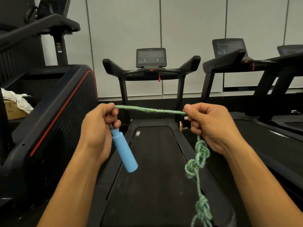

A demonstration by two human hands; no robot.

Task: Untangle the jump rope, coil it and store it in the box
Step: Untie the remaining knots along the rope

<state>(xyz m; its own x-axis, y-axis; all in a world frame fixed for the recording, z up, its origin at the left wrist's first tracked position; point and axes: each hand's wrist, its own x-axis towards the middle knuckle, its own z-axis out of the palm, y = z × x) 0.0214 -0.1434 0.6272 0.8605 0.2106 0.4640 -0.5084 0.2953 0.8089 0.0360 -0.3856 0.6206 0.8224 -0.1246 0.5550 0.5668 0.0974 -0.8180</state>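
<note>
Early in the job, judging by the rope. A short stretch of jump rope [150,110] pulled straight between the two hands, clear of tangles; below the right hand, though, still knotted — one clump [197,158] hanging just under the wrist, another [202,208] lower down near the bottom edge. So: untangling only begun, coiling and boxing not yet started.

Left hand [96,128] closed on the rope just above the blue handle [124,151], fingers curled round it, handle dangling down and to the right. Right hand [211,126] closed too, pinching the rope between thumb and fingers, the knotted remainder falling from under the palm. Second handle not in view.

No table here. Rope held in the air over the dark belt of a treadmill [152,177], its console [151,57] far and centre. More treadmills to the right, a bulkier black machine with a red stripe [54,118] on the left. Far left, a cardboard box [14,110] with white wrapping spilling over it — possibly the storage box, though impossible to say. Pale panelled wall behind.
</note>
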